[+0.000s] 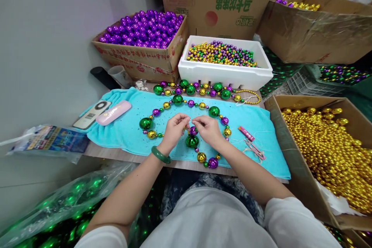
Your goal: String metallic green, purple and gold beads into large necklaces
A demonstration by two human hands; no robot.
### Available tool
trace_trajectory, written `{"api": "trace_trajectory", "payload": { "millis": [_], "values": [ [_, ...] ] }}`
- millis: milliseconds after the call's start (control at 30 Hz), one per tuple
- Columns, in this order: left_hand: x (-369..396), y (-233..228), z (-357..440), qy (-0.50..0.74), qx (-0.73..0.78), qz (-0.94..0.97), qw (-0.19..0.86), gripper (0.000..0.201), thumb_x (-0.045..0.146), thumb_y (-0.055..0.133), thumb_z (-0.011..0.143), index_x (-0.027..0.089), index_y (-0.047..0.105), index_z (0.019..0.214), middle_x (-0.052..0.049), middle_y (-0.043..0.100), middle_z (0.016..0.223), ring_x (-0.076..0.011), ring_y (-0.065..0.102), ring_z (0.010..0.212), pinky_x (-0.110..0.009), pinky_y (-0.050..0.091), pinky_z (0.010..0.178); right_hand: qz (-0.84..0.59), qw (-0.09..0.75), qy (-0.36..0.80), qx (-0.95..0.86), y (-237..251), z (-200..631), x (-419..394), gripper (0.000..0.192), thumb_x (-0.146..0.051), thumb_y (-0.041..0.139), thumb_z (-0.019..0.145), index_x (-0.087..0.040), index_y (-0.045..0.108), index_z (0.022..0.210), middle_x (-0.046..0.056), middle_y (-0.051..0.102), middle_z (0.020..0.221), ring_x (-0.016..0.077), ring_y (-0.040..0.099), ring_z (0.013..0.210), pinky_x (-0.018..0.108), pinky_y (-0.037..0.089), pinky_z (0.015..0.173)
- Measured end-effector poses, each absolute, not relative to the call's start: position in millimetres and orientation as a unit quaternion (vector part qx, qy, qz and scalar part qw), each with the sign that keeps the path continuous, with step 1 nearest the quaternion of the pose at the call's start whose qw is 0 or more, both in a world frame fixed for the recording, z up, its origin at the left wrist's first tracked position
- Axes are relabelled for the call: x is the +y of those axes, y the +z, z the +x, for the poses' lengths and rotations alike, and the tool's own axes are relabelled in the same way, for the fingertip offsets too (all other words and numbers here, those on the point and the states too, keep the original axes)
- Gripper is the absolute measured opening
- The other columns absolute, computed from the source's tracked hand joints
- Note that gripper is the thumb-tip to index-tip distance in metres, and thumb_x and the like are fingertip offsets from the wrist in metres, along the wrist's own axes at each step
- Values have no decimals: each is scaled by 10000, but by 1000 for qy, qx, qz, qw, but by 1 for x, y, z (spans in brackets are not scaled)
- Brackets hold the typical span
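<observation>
Left hand (176, 127), with a dark green bangle (161, 155) at the wrist, and right hand (208, 128) are near each other over the middle of the turquoise towel (130, 139) on the wood-toned bench (109, 153). Grip of each: thumb and fingertip together; what is pinched is too small to tell. Strand of glossy green, purple and gold round beads (192, 141): looped on the towel, a purple bead just below the fingertips. Second similar strand (190, 89): along the far edge. White foam box (223, 74) of small mixed beads: beyond it. Open cardboard carton (290, 153) of gold beads: right.
</observation>
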State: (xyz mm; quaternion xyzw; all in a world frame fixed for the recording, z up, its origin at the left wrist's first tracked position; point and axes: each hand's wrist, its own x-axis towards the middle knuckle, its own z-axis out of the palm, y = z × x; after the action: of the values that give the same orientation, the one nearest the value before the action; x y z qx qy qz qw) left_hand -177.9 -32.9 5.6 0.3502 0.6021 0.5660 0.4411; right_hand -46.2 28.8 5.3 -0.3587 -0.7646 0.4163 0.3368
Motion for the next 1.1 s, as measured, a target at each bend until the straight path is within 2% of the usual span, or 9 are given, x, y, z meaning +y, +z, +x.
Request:
{"api": "trace_trajectory", "payload": {
  "millis": [100, 233, 333, 433, 533, 633, 833, 1000, 1100],
  "values": [
    [-31, 15, -183, 531, 598, 317, 510, 309, 425, 676, 682, 174, 539, 800, 37, 536, 518, -86, 493, 430, -167, 241, 357, -282, 312, 246, -873, 0, -40, 31, 204, -210, 494, 883, -185, 696, 872, 76, 643, 748, 194, 576, 758, 320, 440, 769],
    [-29, 17, -188, 500, 612, 332, 515, 295, 427, 647, 700, 176, 526, 795, 38, 529, 501, -87, 472, 406, -177, 212, 352, -243, 278, 182, -912, -2, -39, 33, 214, -192, 473, 890, -171, 685, 898, 87, 635, 742, 204, 570, 760, 323, 433, 770],
    [-31, 14, -191, 505, 630, 414, 420, 251, 401, 580, 776, 185, 527, 894, 40, 544, 544, -98, 494, 467, -197, 320, 416, -278, 271, 252, -886, 4, -41, 33, 192, -158, 499, 841, -177, 690, 835, 66, 659, 758, 179, 580, 739, 287, 430, 733],
    [-37, 10, -196, 481, 619, 550, 287, 151, 299, 532, 820, 200, 508, 932, 28, 565, 666, -113, 551, 619, -224, 424, 563, -353, 240, 372, -824, 13, -43, 35, 160, -146, 537, 772, -175, 690, 739, 14, 644, 667, 140, 558, 638, 244, 405, 629],
    [-42, 7, -201, 398, 589, 688, 148, 80, 169, 497, 796, 197, 503, 870, -5, 577, 779, -136, 552, 726, -264, 450, 667, -403, 194, 472, -760, 19, -45, 39, 125, -137, 562, 704, -161, 664, 636, -24, 580, 536, 107, 489, 525, 225, 359, 535],
    [-44, 3, -205, 324, 555, 765, 30, 130, 102, 463, 787, 187, 526, 863, -39, 591, 808, -175, 539, 794, -308, 450, 724, -428, 150, 561, -693, 23, -45, 44, 105, -131, 574, 649, -156, 618, 557, -49, 494, 429, 79, 404, 425, 216, 303, 449],
    [-45, -4, -204, 289, 535, 792, -55, 212, 166, 492, 873, 196, 606, 1049, -60, 632, 865, -188, 549, 828, -305, 451, 719, -433, 96, 689, -574, 28, -43, 48, 64, -153, 621, 585, -148, 581, 535, -50, 467, 399, 56, 369, 344, 188, 179, 331],
    [-43, -6, -202, 332, 512, 784, -113, 137, 212, 554, 874, 195, 668, 948, -48, 641, 781, -166, 548, 747, -282, 452, 663, -433, 99, 701, -558, 29, -44, 50, 38, -139, 613, 591, -136, 594, 558, -51, 475, 399, 48, 374, 329, 167, 195, 308],
    [-43, -6, -201, 336, 511, 779, -136, 132, 212, 553, 876, 191, 676, 918, -55, 671, 829, -166, 575, 760, -283, 471, 663, -435, 99, 688, -572, 31, -44, 50, 52, -138, 606, 614, -133, 598, 563, -52, 479, 395, 46, 374, 330, 166, 219, 312]
  ]
}}
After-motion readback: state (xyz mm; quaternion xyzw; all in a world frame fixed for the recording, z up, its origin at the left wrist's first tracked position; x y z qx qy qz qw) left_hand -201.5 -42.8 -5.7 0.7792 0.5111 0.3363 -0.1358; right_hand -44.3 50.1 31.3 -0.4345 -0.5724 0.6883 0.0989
